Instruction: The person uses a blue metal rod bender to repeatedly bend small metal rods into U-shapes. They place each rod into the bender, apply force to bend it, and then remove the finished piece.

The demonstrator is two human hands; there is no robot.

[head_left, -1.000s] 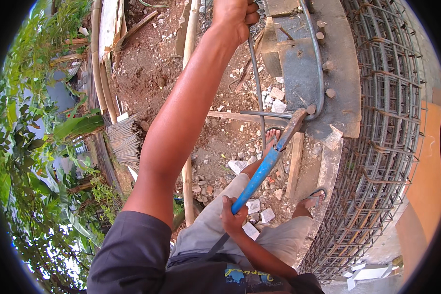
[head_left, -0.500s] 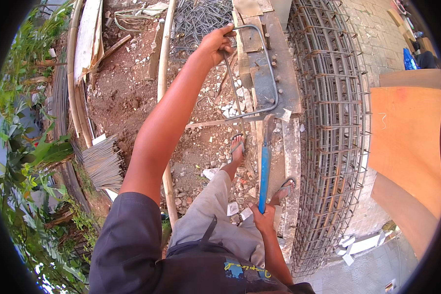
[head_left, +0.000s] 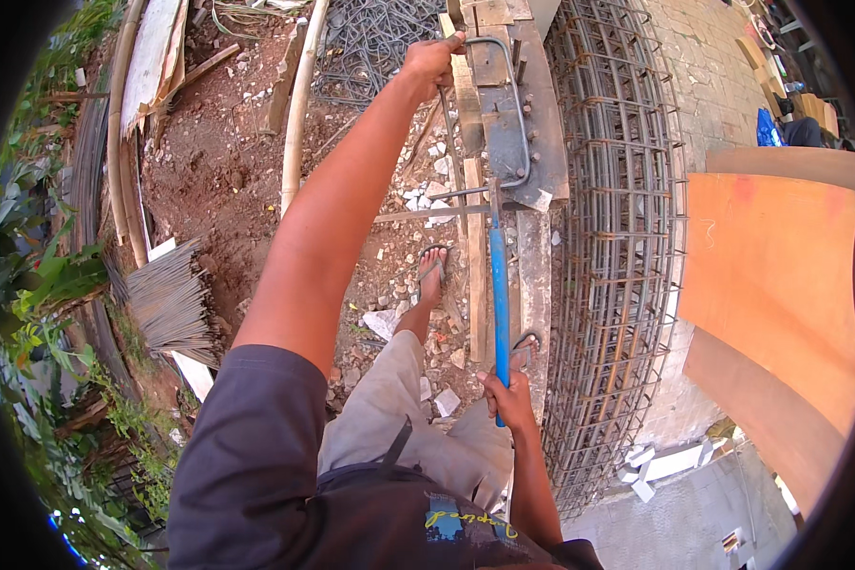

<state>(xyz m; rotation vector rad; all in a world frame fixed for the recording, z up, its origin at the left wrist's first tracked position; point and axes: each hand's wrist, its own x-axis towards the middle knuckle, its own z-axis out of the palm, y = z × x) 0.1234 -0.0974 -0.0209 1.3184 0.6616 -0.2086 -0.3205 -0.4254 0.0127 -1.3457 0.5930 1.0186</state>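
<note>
My left hand (head_left: pixel 431 66) is closed round a steel rod (head_left: pixel 523 128) bent into an open rectangular shape. The rod lies over a bending bench (head_left: pixel 546 157), a dark metal plate with upright pegs on timber. My right hand (head_left: pixel 509 397) grips the lower part of a rebar bender (head_left: pixel 500 275) with a long blue handle. The bender points away from me. Its narrow metal head meets the rod's near leg beside the plate; whether the head is hooked round the rod I cannot tell.
A long rebar cage (head_left: pixel 613 237) lies to the right, beside orange boards (head_left: pixel 779 285). Tangled bent steel pieces (head_left: pixel 370 47) are piled at the far side. A bundle of rods (head_left: pixel 171 294) and a bamboo pole (head_left: pixel 304 104) lie on the left. Rubble surrounds my feet.
The bender has moved forward and left, and its head now meets the rod's near leg instead of sitting apart on its right. My left hand keeps its hold on the rod.
</note>
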